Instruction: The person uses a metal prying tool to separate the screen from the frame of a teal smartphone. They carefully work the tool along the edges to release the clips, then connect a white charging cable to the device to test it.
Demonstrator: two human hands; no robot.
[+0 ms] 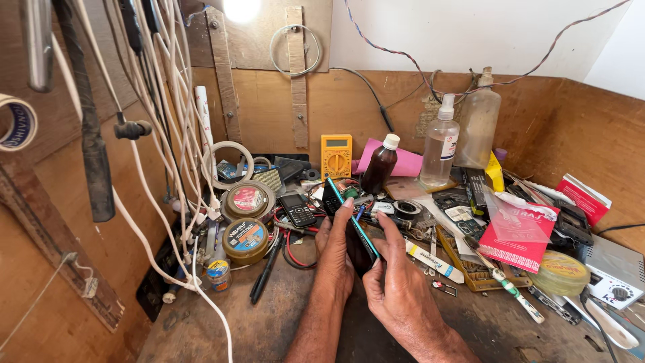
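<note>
While gripping the smartphone [351,225] edge-up between both hands, keep the hold firm but light. Left hand [334,252] wraps the back, fingertips curled over the top edge; right hand [396,282] pinches the near side, thumb pressed along the teal rim. Judged best done with even pressure along the seam, no twisting, device kept low over the counter [269,323]. Just beyond: a small black keypad phone [296,210], round solder-paste tins [246,238], a dark brown bottle [380,163], a yellow multimeter [336,156], a clear spray bottle [440,144].
</note>
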